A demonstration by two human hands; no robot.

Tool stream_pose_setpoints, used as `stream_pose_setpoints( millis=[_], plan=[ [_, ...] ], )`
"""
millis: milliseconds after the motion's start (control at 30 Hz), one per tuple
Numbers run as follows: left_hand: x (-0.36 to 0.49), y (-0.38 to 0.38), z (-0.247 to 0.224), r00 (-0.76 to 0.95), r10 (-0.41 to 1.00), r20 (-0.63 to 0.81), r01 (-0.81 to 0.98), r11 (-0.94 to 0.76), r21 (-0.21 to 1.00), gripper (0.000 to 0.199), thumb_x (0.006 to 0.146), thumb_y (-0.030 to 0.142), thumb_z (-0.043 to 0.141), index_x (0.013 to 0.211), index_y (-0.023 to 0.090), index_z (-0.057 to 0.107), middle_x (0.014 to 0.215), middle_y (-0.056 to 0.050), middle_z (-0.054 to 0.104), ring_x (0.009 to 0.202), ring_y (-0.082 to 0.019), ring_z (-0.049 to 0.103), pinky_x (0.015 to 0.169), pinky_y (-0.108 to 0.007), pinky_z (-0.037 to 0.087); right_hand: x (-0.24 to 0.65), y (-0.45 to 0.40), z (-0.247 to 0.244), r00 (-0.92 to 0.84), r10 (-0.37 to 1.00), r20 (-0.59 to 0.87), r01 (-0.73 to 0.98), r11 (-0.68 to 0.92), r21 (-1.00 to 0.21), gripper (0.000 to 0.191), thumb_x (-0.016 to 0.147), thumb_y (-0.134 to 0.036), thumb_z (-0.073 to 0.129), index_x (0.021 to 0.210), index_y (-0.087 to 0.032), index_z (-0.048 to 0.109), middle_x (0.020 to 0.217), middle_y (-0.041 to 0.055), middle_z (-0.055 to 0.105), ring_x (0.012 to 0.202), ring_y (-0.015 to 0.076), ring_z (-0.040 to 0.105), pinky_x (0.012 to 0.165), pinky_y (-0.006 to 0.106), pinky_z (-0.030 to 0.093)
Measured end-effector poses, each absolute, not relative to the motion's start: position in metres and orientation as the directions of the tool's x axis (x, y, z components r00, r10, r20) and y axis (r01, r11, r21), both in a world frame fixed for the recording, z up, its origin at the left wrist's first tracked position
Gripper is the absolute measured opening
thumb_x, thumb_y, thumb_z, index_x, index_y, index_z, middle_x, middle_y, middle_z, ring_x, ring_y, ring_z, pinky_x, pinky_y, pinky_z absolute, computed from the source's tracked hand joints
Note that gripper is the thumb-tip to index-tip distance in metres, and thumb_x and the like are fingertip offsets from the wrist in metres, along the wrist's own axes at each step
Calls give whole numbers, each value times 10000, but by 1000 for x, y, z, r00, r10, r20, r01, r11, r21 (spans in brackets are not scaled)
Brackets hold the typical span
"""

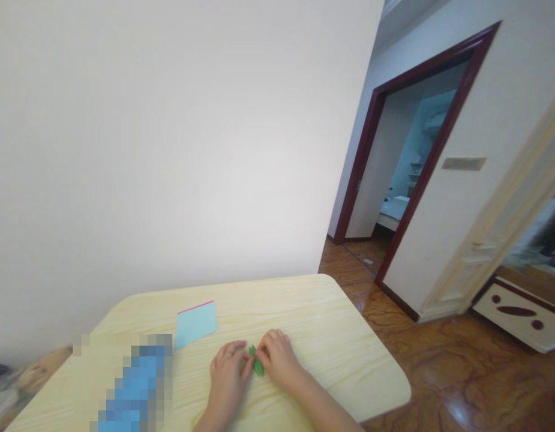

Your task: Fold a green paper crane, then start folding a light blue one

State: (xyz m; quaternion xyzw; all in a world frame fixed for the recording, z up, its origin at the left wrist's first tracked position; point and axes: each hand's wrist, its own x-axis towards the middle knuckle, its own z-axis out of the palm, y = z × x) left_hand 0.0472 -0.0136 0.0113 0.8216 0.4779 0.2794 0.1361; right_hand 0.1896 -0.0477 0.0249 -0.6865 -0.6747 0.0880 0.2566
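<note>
While both forearms reach in from the near side of the table (pixel 340 342), the two hands meet over a small green piece (pixel 258 366), which lies between the fingertips, close above or on the tabletop. The left hand (pixel 230 371) bends in from its left side, thumb and forefinger drawn together at its edge. The right hand (pixel 278 358) comes from the opposite side, its thumb and forefinger pinching the upper right of the piece, the other fingers curled beside them. So both hands grasp the same piece, though how firmly each one presses I cannot tell. A narrow pointed bit of green shows beyond the fingertips on the far side, and a broader, rounded part sticks out below them, toward the person. It looks folded, but it is too small for the creases to be read.

Beyond the left hand and to its left, a pale blue sheet (pixel 197 324) lies flat, its far edge pink. Nearer the person, left of the left forearm, a blue shape (pixel 135 387) is blurred into blocks, so I cannot tell what it is.
</note>
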Motion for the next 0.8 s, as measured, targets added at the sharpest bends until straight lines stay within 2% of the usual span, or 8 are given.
stream_pose_setpoints(
  millis=[200,333,533,800],
  plan=[
    [44,-16,16,393,848,355,705,-526,476,188,748,242,556,926,192,589,948,-55,656,945,-226,574,821,-370,416,189,-43,27,98,977,191,884,2,-467,83,787,-249,587,737,-190,616,854,34,605,881,196,516,759,293,343],
    [42,-19,19,440,820,366,688,-570,450,215,744,206,567,954,208,613,1034,-56,655,1013,-226,556,867,-369,397,188,-43,28,125,975,182,884,-26,-467,76,767,-260,604,759,-185,613,866,45,600,891,205,514,768,300,345],
    [34,-27,15,551,770,322,711,-635,303,313,781,175,513,1072,245,607,1173,-44,629,1114,-247,526,891,-423,389,188,-45,30,141,974,175,881,-43,-471,101,749,-278,626,781,-185,604,885,43,591,911,207,506,792,299,338],
    [24,-27,1,707,656,265,627,-755,194,397,812,167,440,1182,270,540,1267,-30,546,1186,-247,467,918,-431,405,189,-44,34,166,979,122,878,-91,-469,147,730,-325,640,775,-188,611,897,44,602,919,204,517,793,293,342]
  ],
)
